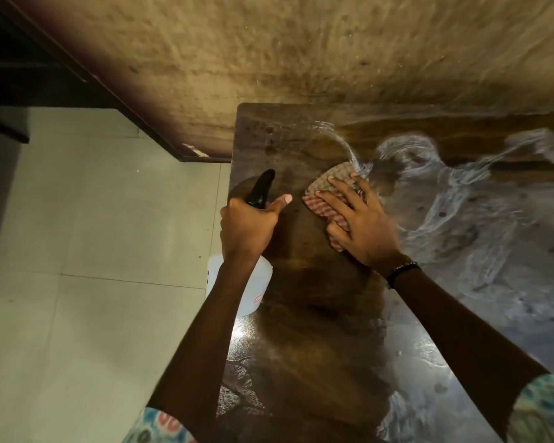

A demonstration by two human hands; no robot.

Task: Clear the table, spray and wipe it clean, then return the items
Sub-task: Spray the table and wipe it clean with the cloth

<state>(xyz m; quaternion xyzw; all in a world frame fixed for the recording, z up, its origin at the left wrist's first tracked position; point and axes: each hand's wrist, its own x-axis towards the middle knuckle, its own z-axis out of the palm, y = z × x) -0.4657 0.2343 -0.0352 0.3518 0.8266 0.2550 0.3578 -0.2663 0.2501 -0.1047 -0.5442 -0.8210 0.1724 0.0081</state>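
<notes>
Flat and spread, the fingers (pixel 335 195) of the right hand (pixel 359 225) press a checked red-and-white cloth (pixel 325 195) onto the table (pixel 317 346) near the middle of the frame; the cloth is crumpled, its woven edge showing beyond the fingertips. Just left of it, the left hand (pixel 248 225) curls round the neck of a spray bottle (pixel 247 282), thumb stretched forward beside the glossy black nozzle that points toward the upper part of the frame. Below the wrist the bottle's translucent white body hangs at the table's left edge. A dark beaded bracelet (pixel 402 271) circles the right wrist. Wet, soapy streaks swirl pale across the dark, grained wooden top on the right. Pale square floor tiles (pixel 93 251) fill the left; a rough, mottled tan wall (pixel 301 52) runs across the top.
</notes>
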